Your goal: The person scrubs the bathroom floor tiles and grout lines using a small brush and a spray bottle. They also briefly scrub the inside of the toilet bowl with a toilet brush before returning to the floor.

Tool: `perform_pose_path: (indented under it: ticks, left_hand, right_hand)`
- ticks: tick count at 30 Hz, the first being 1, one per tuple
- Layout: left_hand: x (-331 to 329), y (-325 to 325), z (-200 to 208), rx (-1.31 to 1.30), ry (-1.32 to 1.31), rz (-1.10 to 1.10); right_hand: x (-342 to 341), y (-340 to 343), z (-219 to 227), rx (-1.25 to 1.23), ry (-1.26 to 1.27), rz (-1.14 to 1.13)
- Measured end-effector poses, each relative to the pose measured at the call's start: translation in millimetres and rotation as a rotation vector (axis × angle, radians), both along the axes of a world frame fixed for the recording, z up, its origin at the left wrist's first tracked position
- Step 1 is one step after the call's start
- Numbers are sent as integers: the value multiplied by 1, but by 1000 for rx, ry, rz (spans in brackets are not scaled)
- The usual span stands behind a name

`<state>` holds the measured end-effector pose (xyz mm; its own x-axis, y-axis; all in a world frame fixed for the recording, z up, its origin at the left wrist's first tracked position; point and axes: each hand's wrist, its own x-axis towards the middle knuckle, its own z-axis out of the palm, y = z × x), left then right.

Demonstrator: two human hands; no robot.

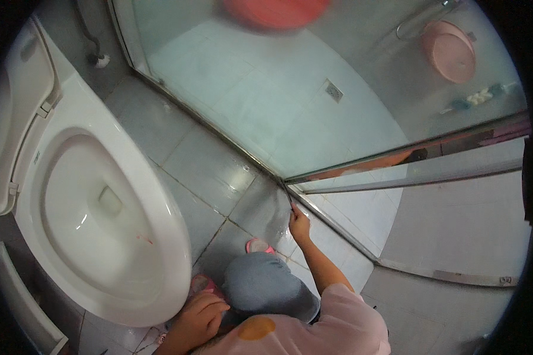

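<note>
Where door (361, 160) meets track (339, 228), I log thin tool (288, 192), axis forward-left from right hand (300, 226), nearer, grasping it; left hand (202, 315) by knee (259, 285), grip: cannot tell.

- From here, the thin dark stick-like tool (286, 190) in the right hand (299, 226) is too slight to identify.
- A round red object (278, 10) behind the clear glass shower panel (231, 77) blurs, its top out of sight.
- The light-blue denim knee (263, 287) partly hides a pink slipper (259, 245).
- I can't tell what the red streak (144, 239) in the white ceramic toilet (170, 236) is.
</note>
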<state>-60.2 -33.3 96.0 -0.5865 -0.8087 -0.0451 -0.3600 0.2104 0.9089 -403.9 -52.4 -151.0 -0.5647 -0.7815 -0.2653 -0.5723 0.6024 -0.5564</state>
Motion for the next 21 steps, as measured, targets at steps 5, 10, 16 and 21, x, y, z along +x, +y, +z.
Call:
perform_pose_path:
  ticks: [5,10,16,21]
  left_hand:
    - [-17,-4,-1,10,0,25]
    - [-21,-4,-9,-20,-62,2]
    - [-45,-25,6,-18,-30,-108]
    - [-66,-30,6,-8,17,-97]
  right_hand:
    - [5,-29,5,-61,7,64]
    - [-13,13,-10,-89,-118,-59]
    - [8,-18,4,78,-976,-707]
    - [-18,-41,32,198,-1199,-555]
